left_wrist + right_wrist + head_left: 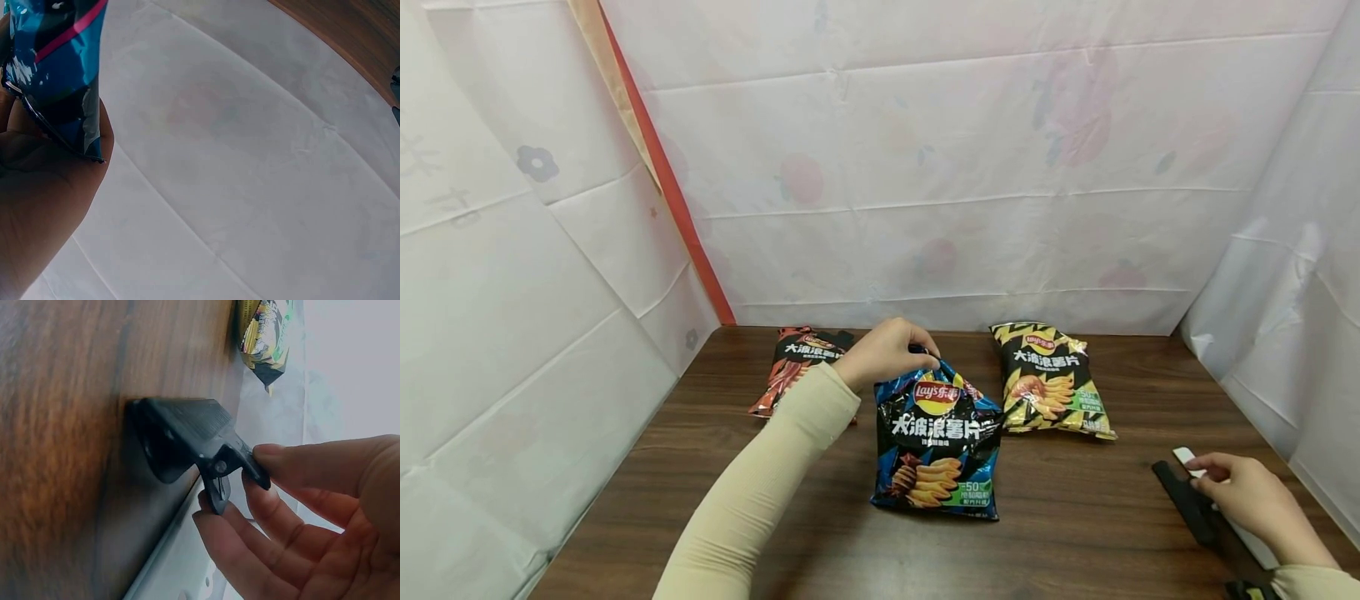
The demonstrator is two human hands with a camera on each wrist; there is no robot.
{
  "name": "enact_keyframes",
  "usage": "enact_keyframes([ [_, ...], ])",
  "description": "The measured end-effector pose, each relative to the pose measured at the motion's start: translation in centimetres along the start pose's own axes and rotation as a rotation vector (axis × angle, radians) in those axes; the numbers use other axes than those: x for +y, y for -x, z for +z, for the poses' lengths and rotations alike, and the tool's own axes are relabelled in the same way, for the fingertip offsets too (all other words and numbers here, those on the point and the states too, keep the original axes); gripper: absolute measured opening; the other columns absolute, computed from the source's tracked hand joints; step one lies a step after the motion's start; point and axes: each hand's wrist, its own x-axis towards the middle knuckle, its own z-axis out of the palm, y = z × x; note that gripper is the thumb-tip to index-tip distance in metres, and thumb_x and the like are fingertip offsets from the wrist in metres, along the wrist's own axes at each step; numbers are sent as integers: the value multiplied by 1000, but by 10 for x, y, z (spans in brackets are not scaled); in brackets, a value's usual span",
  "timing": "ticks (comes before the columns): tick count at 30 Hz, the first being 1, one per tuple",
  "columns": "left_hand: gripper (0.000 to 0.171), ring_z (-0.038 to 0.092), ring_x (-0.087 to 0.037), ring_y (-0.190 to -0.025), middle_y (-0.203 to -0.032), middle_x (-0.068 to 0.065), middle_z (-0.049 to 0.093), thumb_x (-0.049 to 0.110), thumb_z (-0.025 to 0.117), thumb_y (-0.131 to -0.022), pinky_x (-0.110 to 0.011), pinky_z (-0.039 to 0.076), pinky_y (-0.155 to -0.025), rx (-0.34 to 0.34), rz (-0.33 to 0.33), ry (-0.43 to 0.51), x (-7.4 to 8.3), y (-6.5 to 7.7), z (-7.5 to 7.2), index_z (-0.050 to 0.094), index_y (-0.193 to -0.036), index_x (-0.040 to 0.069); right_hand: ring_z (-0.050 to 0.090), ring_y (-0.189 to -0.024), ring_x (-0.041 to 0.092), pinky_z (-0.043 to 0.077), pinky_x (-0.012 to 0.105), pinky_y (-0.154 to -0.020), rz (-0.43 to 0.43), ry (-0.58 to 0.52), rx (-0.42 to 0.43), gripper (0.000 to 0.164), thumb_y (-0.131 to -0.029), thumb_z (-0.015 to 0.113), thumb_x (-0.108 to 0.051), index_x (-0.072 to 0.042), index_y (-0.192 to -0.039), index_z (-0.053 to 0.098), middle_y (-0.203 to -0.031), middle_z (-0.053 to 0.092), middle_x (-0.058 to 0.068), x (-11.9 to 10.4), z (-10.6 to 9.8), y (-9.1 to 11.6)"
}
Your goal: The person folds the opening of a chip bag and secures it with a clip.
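the left grip (891, 358) pinches the blue chip bag (938, 450) upright by its top edge, mid-table. a wide stretch of table (1075, 508) separates it from the black clip (187, 425), pinched by the right grip (1251, 500) near the right edge, a white strip (1258, 548) beside it.

"Lay's 乐事" and "大波浪薯片" mark the blue bag (936, 442) and, toward the tabletop's (1075, 525) far edge, the yellow bag (1051, 379) (both add "50"); the red bag (793, 367) there reads "大波浪薯".
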Motion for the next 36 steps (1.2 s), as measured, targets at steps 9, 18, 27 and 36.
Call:
enact_keyframes([
  [9,11,65,-12,-86,-101,1,74,23,70,-92,-27,50,-72,8,-7,5,0,0,0,77,-98,17,57,-73,13,42,31,-60,20,-48,-18,35,-95,63,-22,7,-114,66,-90,70,9,-5,-2,-1],
  [18,11,66,-14,-84,-101,-1,74,22,70,-92,-28,49,-72,3,4,13,-1,0,-1,77,-98,16,59,-72,-2,50,25,-58,-8,-117,-3,43,-96,63,-24,10,-122,61,-101,69,21,-16,-5,-4],
  [27,11,63,-8,-82,-101,1,74,23,70,-92,-27,49,-72,9,3,-3,-1,-1,0,78,-98,17,66,-76,16,51,33,-60,-36,-113,-12,50,-98,60,-31,11,-126,59,-109,69,27,-37,-12,-13],
  [36,11,62,-8,-76,-101,0,74,22,70,-92,-27,46,-69,4,14,6,0,0,0,77,-98,16,69,-85,28,51,34,-62,-95,-129,28,54,-97,61,-34,9,-130,58,-116,66,29,-70,-17,-22],
])
